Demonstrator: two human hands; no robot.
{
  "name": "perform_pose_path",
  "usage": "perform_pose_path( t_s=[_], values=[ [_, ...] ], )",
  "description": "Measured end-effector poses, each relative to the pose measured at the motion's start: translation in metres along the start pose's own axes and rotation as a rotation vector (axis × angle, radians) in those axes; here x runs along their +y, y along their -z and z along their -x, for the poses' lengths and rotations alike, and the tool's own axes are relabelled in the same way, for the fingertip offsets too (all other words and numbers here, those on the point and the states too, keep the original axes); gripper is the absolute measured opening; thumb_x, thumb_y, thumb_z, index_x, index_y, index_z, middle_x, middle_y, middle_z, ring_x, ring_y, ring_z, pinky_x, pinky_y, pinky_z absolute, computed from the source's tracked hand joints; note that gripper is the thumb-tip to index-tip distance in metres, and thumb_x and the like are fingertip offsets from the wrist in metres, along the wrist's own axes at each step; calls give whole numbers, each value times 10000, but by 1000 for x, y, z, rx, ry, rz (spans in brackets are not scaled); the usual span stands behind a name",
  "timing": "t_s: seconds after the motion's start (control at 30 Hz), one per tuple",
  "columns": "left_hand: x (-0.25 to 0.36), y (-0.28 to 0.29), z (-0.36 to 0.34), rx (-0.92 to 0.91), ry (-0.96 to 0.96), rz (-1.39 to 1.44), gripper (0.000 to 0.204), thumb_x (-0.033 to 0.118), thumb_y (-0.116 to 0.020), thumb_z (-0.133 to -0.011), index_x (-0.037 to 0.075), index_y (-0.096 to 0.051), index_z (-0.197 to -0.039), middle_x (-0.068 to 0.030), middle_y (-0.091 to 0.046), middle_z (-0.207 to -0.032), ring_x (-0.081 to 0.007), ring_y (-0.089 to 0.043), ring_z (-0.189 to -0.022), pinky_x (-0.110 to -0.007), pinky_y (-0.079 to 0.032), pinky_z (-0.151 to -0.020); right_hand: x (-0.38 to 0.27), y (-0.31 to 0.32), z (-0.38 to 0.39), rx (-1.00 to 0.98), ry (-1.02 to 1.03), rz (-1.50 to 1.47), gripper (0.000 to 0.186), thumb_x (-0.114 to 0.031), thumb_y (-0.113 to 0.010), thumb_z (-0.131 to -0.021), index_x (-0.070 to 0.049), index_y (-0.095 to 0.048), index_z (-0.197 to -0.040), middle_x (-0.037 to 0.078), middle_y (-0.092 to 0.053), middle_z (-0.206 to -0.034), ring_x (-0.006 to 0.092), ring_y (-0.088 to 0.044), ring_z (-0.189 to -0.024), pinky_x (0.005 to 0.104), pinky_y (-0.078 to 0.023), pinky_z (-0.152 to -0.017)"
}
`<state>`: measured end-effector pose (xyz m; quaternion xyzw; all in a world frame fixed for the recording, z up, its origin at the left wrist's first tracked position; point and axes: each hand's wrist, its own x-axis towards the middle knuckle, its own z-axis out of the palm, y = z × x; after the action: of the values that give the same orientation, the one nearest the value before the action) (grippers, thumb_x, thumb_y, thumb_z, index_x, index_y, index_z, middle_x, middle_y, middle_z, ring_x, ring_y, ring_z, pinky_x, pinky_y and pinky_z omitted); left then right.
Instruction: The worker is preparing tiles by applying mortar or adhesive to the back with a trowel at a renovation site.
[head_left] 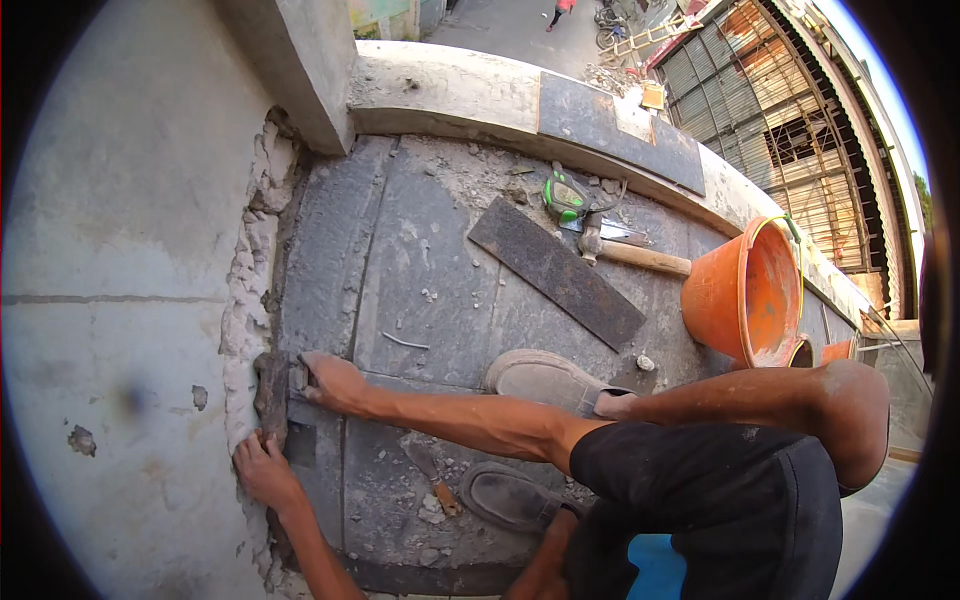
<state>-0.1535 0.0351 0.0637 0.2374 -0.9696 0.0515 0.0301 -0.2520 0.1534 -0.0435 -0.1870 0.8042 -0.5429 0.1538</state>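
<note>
Along chipped wall [130,330] a dark strip [270,392] runs lengthwise, left hand [268,476] at its near end, right hand [337,384] beside; grips unclear.

The left hand [265,472] and right hand [336,383] were bare, as were both forearms [450,415]. Black clothing [720,500] — seamed toward the right — showed a bright blue patch [657,567] nearby. The far shoe [540,380] and near shoe [508,497] were greyish, round-toed slip-ons.
</note>
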Motion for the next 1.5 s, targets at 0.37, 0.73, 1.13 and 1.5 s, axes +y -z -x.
perform_pose_path(
  t_s=[0.37,0.73,1.13,1.5],
  values=[
    [-4,-4,4,23,-2,-63,205,174,-642,-739,64,-594,-905,-73,-589,-880,-257,-546,-869,-351,-445,-753,-6,4,6,-82,-51,41,402,-215,-612,-726,-16,-481,-1050,165,-530,-921,355,-538,-908,437,-442,-749],
    [2,2,-1,0,10,-42,186,208,-618,-771,76,-607,-901,-63,-604,-878,-250,-547,-867,-354,-440,-745,-6,11,7,-58,47,145,461,-281,-623,-734,-35,-486,-1099,150,-526,-957,323,-555,-887,406,-462,-722],
    [-3,0,2,6,-23,-49,181,188,-635,-754,72,-608,-890,-59,-593,-873,-248,-550,-864,-340,-449,-735,-5,8,15,-55,102,124,512,-261,-626,-735,-7,-456,-1146,132,-499,-1015,317,-554,-906,404,-470,-732],
    [-3,0,0,-12,-21,-31,173,183,-632,-753,66,-603,-877,-64,-592,-864,-252,-551,-851,-347,-451,-729,-12,9,7,-1,12,56,313,-361,-471,-861,-77,-502,-988,159,-554,-873,359,-563,-810,441,-457,-686]
  ],
)
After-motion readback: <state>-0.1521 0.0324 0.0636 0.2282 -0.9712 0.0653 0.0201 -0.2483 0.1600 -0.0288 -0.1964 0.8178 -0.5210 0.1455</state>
